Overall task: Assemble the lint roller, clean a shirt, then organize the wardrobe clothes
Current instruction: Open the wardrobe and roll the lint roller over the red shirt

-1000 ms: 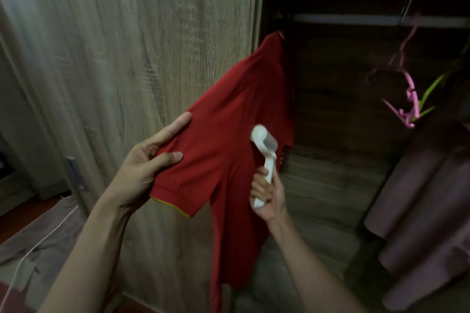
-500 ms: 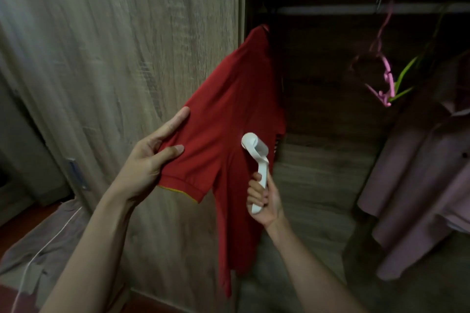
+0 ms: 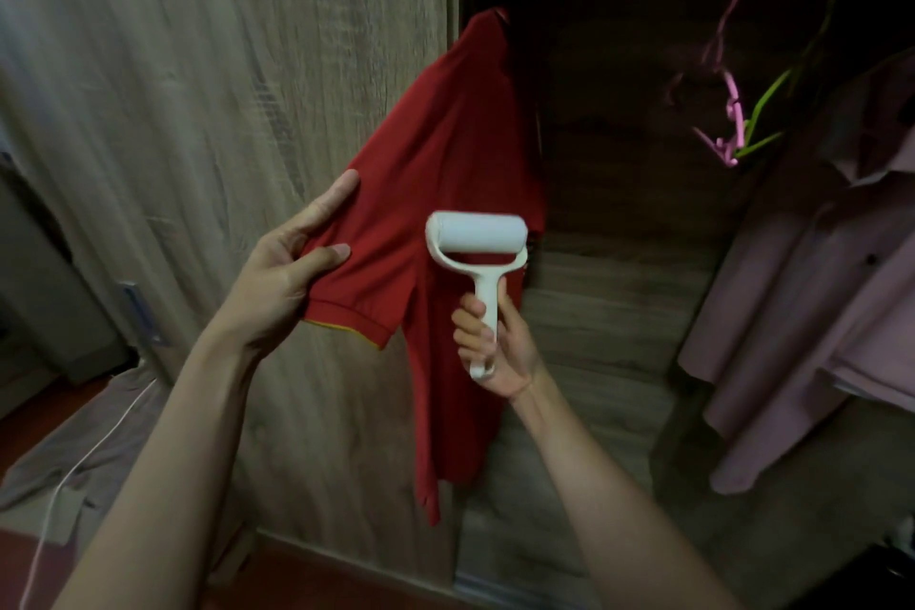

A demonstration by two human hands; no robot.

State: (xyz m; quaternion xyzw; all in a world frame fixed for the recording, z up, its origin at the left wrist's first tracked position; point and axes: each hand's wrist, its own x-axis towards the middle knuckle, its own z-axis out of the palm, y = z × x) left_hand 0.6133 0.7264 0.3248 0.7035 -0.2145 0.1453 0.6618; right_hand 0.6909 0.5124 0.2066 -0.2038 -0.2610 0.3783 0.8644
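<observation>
Right of the red shirt [image 3: 445,154] hang pink shirts [image 3: 802,302]. The left hand [image 3: 277,282] pinches its sleeve; the right hand [image 3: 500,342] grips the lint roller [image 3: 475,235] upright.

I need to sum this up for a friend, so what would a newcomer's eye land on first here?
First the red shirt, hanging mid-frame at the edge of the wooden wardrobe door, vivid against the dim interior. Next the white lint roller held up in front of it by the right hand, while the left hand pinches the sleeve out to the side. At the far right hang pink garments.
</observation>
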